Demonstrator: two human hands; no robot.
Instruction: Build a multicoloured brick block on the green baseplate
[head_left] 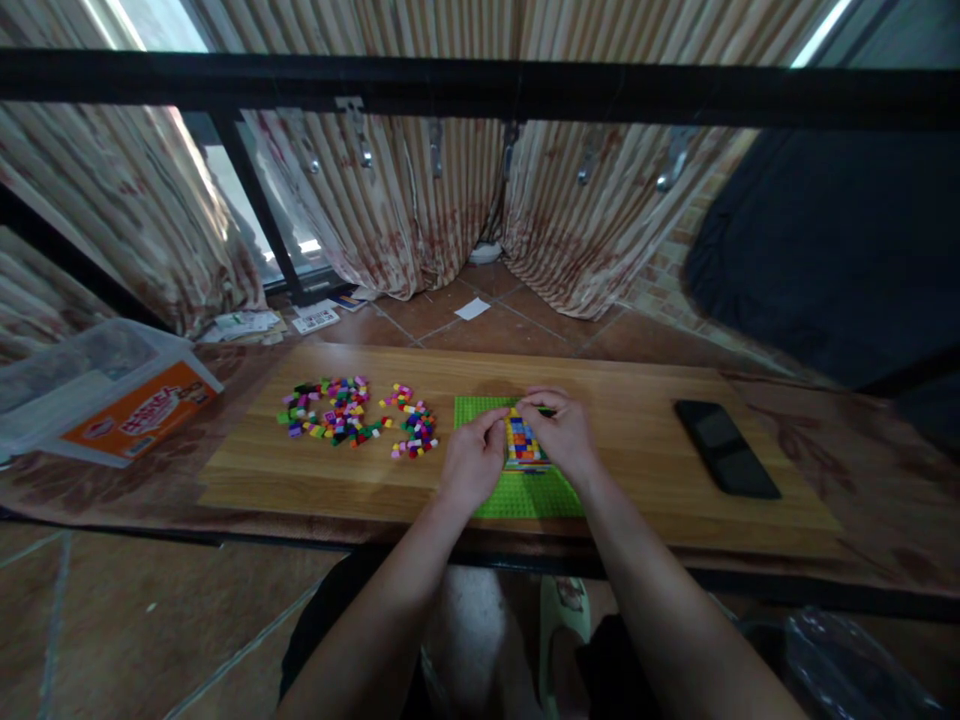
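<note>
A rectangular build of colourful toy bricks (521,438), blue, orange, yellow and white on top, sits on a bright green studded baseplate (525,502). My left hand (474,458) is closed, its curled fingers and thumb against the build's left side. Over the far right corner of the build, my right hand (561,430) has its fingers pinched together; whatever they hold is hidden. Left of the baseplate lie a small group of loose bricks (416,428) and a larger ring-shaped spread of loose bricks (352,400).
The wooden board (637,470) carries all this, with a black phone (726,448) at its right. A clear plastic tub (112,390) with an orange label stands at the left. Beyond are a dark metal bar (450,85), striped curtains (405,220) and papers (472,309) on the tiled floor.
</note>
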